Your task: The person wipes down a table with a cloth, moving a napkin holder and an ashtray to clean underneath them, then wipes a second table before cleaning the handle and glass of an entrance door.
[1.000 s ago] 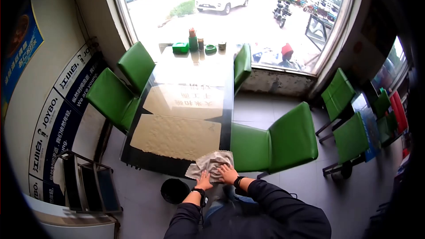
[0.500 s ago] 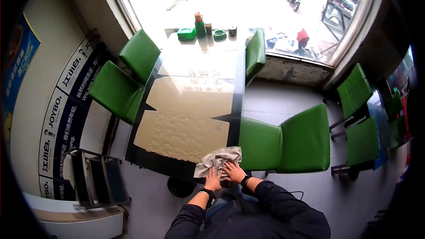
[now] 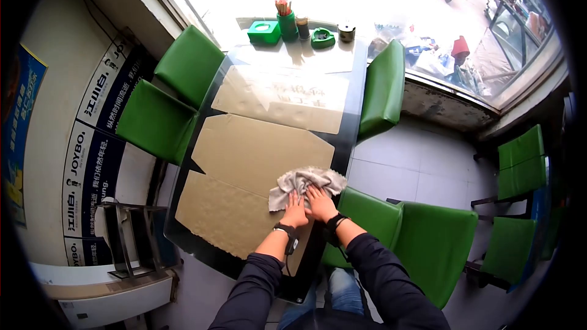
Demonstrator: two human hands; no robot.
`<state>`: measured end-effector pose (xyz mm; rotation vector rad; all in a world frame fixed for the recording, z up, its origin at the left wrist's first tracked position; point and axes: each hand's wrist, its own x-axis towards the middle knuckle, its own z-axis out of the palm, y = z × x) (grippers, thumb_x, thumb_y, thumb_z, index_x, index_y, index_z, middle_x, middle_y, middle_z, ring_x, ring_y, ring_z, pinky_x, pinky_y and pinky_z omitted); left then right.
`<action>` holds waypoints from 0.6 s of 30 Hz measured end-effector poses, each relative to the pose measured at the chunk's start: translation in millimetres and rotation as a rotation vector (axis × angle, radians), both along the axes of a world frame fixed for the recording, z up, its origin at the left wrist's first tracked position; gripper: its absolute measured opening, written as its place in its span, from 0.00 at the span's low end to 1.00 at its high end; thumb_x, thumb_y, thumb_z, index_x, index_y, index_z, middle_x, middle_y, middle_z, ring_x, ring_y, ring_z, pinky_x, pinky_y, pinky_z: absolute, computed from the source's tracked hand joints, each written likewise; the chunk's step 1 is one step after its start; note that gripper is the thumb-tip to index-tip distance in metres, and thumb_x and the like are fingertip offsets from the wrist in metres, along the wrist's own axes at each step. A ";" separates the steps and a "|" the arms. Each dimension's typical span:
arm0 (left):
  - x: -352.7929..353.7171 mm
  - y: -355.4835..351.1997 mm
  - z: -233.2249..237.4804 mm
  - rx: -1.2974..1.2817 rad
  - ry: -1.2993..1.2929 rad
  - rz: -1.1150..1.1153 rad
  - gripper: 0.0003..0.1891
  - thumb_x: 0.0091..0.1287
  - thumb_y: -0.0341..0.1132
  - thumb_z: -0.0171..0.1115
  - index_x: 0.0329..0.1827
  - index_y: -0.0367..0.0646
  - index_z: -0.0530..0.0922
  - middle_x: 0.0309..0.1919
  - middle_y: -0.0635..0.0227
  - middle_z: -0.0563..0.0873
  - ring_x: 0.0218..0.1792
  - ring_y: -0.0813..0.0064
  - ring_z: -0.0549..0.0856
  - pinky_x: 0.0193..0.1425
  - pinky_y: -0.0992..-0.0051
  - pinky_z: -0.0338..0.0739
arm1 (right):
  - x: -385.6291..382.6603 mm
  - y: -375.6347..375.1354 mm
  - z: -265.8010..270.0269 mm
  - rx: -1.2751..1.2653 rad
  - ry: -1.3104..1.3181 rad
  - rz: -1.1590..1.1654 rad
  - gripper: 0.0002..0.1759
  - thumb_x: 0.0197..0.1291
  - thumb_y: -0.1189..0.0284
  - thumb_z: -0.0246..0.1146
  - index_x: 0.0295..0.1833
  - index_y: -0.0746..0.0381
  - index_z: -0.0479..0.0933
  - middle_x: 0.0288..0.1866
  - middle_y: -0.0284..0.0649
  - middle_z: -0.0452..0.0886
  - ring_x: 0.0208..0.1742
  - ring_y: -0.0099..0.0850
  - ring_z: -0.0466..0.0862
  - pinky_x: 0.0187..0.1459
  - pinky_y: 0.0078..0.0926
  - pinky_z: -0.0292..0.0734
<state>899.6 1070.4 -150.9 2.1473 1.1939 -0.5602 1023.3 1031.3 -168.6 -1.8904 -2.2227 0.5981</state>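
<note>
- One left hand (image 3: pixel 295 211), one right hand (image 3: pixel 321 204), side by side on my feed: fingers stretched flat over the beige cloth (image 3: pixel 310 179), nothing clenched that I can see.
- Cloth's at four o'clock on the dining table (image 3: pixel 173 230), rumpled above brown cardboard (image 3: pixel 257 146).
- Light, soft, floppy, I'd judge; prone to bunching, so I'd hold it palms-down, mid-cloth.
- Green chair (image 3: pixel 435 247) sits at four o'clock from it.

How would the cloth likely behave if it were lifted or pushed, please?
The cloth is probably floppy, since it bunches into folds at the left hand and right hand. Pushed, it would likely crumple more; its edges spread unevenly over the table. It looks thin, so probably light.
</note>
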 end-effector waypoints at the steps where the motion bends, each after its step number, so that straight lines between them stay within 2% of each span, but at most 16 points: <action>1: 6.0 13.6 2.0 -0.021 -0.045 0.045 0.41 0.42 0.35 0.58 0.62 0.40 0.49 0.63 0.52 0.37 0.64 0.53 0.38 0.61 0.52 0.46 | 9.8 16.1 2.1 -0.003 0.039 -0.011 0.38 0.48 0.49 0.49 0.56 0.68 0.59 0.60 0.47 0.58 0.63 0.39 0.54 0.62 0.33 0.46; 5: 31.2 62.2 -1.5 -0.017 -0.081 0.060 0.44 0.37 0.33 0.59 0.62 0.41 0.49 0.63 0.54 0.37 0.64 0.54 0.38 0.60 0.49 0.46 | 51.1 62.4 2.1 0.048 0.151 -0.078 0.33 0.51 0.51 0.49 0.56 0.65 0.60 0.59 0.46 0.59 0.62 0.39 0.55 0.61 0.35 0.47; 6: 40.4 71.4 -2.7 0.008 -0.088 0.052 0.45 0.37 0.33 0.59 0.62 0.43 0.49 0.64 0.54 0.38 0.64 0.54 0.38 0.60 0.48 0.46 | 62.2 71.9 5.0 0.043 0.138 -0.087 0.30 0.52 0.53 0.49 0.57 0.61 0.60 0.60 0.44 0.59 0.63 0.38 0.55 0.61 0.37 0.47; 9: 60.9 100.4 -5.9 0.054 -0.105 0.041 0.44 0.37 0.33 0.59 0.63 0.44 0.49 0.64 0.55 0.38 0.64 0.54 0.38 0.59 0.47 0.46 | 87.7 93.4 11.3 0.026 0.062 -0.100 0.29 0.53 0.54 0.48 0.58 0.58 0.59 0.60 0.42 0.58 0.63 0.37 0.55 0.61 0.37 0.47; 13: 74.0 117.8 -6.2 0.083 -0.128 0.044 0.44 0.37 0.33 0.59 0.62 0.44 0.50 0.64 0.55 0.39 0.64 0.54 0.38 0.60 0.47 0.45 | 86.2 104.8 1.6 0.041 0.034 -0.206 0.30 0.51 0.53 0.50 0.59 0.54 0.59 0.62 0.41 0.57 0.63 0.36 0.54 0.63 0.37 0.41; 14: 74.4 114.7 -5.1 0.111 -0.126 0.042 0.41 0.40 0.34 0.59 0.62 0.43 0.51 0.63 0.54 0.40 0.64 0.54 0.39 0.60 0.49 0.45 | 83.0 103.5 2.7 -0.015 0.009 -0.198 0.34 0.51 0.49 0.47 0.60 0.58 0.56 0.63 0.43 0.53 0.66 0.36 0.48 0.63 0.39 0.40; 18: 60.6 95.5 -11.8 0.139 -0.177 0.015 0.38 0.46 0.39 0.59 0.61 0.40 0.53 0.63 0.53 0.41 0.64 0.54 0.41 0.61 0.50 0.44 | 60.2 85.5 -3.6 -0.021 -0.056 -0.154 0.39 0.48 0.47 0.49 0.60 0.61 0.55 0.63 0.46 0.53 0.66 0.39 0.47 0.62 0.40 0.40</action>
